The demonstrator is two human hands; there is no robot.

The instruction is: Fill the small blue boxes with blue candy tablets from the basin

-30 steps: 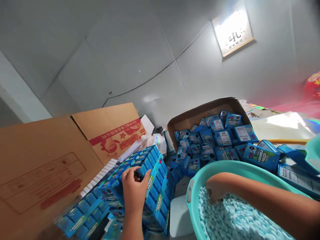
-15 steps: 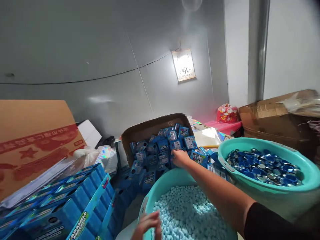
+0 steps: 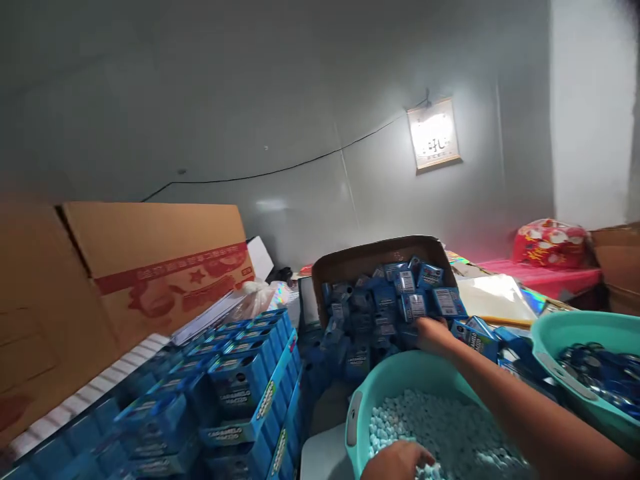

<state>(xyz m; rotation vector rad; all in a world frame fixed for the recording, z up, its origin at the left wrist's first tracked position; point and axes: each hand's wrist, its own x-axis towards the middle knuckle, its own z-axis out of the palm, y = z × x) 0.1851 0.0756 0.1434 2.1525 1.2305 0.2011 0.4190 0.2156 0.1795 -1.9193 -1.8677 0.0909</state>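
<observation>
My left hand (image 3: pixel 397 460) is low in the turquoise tub (image 3: pixel 354 420), fingers curled down against the pale blue pellet-like candies (image 3: pixel 395 413). Whatever lies inside its fingers is hidden. My right arm crosses over that tub, and my right hand (image 3: pixel 433 331) reaches to the front of the small blue printed boxes (image 3: pixel 385 300). Its fingers look bent and closed, but their tips and anything in them are out of sight. The loose boxes spill from a tipped cardboard carton (image 3: pixel 333 268).
Stacked blue display trays with boxes (image 3: pixel 250 393) stand at left, before a large brown carton (image 3: pixel 170 267). At right, another turquoise tub (image 3: pixel 560 327) holds shiny blue-and-silver pieces (image 3: pixel 603 373). Behind are a red patterned bag (image 3: pixel 550 243) and a pink cover (image 3: pixel 540 277).
My view has turned left, so everything sits further right. My left hand has come down onto the candies with its fingers curling. My right hand stays beside the blue boxes.
</observation>
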